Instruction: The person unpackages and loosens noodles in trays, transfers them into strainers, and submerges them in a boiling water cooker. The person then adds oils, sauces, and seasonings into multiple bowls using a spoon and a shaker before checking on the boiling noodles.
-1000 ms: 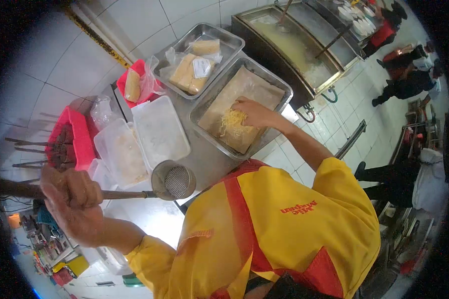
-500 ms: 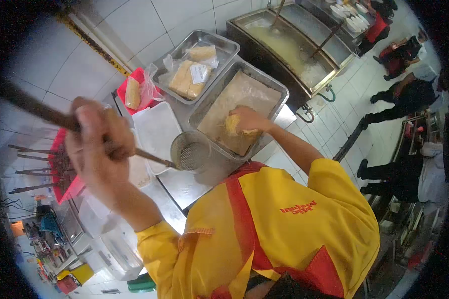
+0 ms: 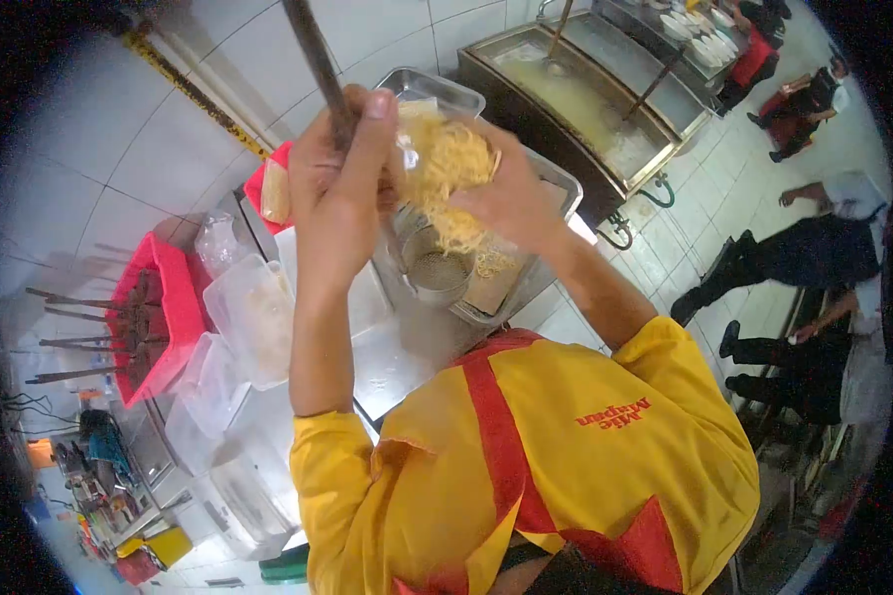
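Note:
My left hand [image 3: 342, 178] is wrapped round the long wooden handle [image 3: 319, 64] of a noodle strainer. The strainer's round mesh basket [image 3: 437, 270] hangs low over the metal counter, by the edge of a metal tray. My right hand [image 3: 511, 193] grips a loose clump of yellow noodles [image 3: 446, 178], raised above the basket and close to my left hand. Under my right forearm, the paper-lined metal tray [image 3: 571, 188] has a few noodles [image 3: 491, 260] on it. Part of the tray is hidden by my hand and the noodles.
At the back stands a vat of cloudy liquid [image 3: 575, 104] with handled tools in it. Behind my hands is another metal tray [image 3: 437, 89]. On the left are a pink basin [image 3: 174, 317] of long-handled tools and clear plastic containers [image 3: 253, 317]. Several people stand at the right.
My right hand has lifted the noodles from the paper-lined tray and brought them left, over the strainer. My left hand has moved right, and the strainer handle now stands more upright.

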Motion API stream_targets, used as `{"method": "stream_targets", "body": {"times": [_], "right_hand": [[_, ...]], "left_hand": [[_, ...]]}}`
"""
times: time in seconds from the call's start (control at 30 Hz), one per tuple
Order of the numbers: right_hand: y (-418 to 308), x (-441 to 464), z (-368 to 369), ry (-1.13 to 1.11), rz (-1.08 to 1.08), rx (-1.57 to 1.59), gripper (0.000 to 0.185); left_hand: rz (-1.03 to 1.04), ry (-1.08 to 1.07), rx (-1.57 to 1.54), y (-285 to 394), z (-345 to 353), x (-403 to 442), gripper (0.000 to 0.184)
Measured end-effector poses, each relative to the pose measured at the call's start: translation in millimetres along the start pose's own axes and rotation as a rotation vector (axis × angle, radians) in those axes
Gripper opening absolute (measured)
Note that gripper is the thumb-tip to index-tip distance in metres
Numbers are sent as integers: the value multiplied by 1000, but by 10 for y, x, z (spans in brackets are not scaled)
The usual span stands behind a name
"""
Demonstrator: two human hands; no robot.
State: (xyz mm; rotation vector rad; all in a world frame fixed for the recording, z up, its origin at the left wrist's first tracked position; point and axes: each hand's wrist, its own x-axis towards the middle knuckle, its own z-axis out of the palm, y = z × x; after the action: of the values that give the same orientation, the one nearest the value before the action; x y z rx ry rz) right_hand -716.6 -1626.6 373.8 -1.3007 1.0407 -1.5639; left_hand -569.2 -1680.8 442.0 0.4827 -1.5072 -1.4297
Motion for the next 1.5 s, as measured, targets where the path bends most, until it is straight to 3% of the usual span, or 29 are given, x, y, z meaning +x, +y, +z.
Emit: {"method": "stream_targets", "body": {"times": [0.07,0.1,0.13,0.2,0.23,0.33,0.4,0.43,0.47,0.5,0.57,0.6,0.67,0.7,0.77,0.9,0.97,1.0,1.07,1.1,1.17,1.2,1.27,1.37,1.5], "right_hand": [[351,-134,82,41,-85,-194,56],[406,-227,130,57,-143,-478,48],[451,-272,116,48,-144,-476,48],[494,-338,-3,-434,-51,-830,39],[447,-344,-64,-443,-49,-827,39],[348,-342,-249,-488,-122,-749,38],[446,-297,-375,-199,169,-498,32],[735,-318,-434,-193,170,-497,32],[1229,-389,-506,-14,311,-228,35],[1573,-441,-556,162,441,44,40],[1770,-619,-280,175,639,53,75],[1719,-623,-128,174,637,52,75],[1443,-605,112,368,622,522,58],[1226,-582,127,368,631,527,58],[737,-434,84,86,235,451,58],[488,-301,-200,18,255,571,59],[971,-354,-325,250,77,8,64],[1344,-410,-335,249,75,8,64],[1975,-472,-322,357,533,94,65],[1778,-506,-185,361,529,92,65],[1142,-602,165,104,217,-34,59],[1092,-531,138,106,215,-35,59],[1049,-309,34,-105,249,414,65],[759,-90,-131,-135,187,549,72],[1420,59,-344,44,248,334,76]], "left_hand": [[30,-46,-30,42,14,9,22],[44,-59,-67,70,15,9,21],[47,-50,-64,102,2,4,21],[75,-62,-91,163,-19,-18,21],[73,-53,-89,186,-28,-27,21],[75,-32,-72,214,-50,-98,26],[79,-3,-96,224,-53,-165,24],[77,-9,-96,227,-65,-181,24],[155,-21,-68,235,-88,-198,24],[237,-32,-42,242,-96,-215,23],[253,-19,-41,290,-66,-251,23],[263,-2,-36,305,-58,-256,23],[243,-14,-45,263,-66,-250,22],[237,12,-14,247,-44,-251,21],[230,37,20,223,-29,-232,21],[201,5,-13,207,-90,-270,19],[169,12,-93,235,-117,-313,17],[180,29,-91,263,-113,-317,17],[194,42,-94,279,-97,-325,17],[196,-8,-141,270,-86,-326,18],[205,-63,-190,247,-63,-311,19],[167,-47,-159,230,-51,-313,20],[124,-33,-124,207,-48,-322,21],[63,-61,-100,192,-46,-320,22],[202,-96,-10,212,-8,-348,24]]}}
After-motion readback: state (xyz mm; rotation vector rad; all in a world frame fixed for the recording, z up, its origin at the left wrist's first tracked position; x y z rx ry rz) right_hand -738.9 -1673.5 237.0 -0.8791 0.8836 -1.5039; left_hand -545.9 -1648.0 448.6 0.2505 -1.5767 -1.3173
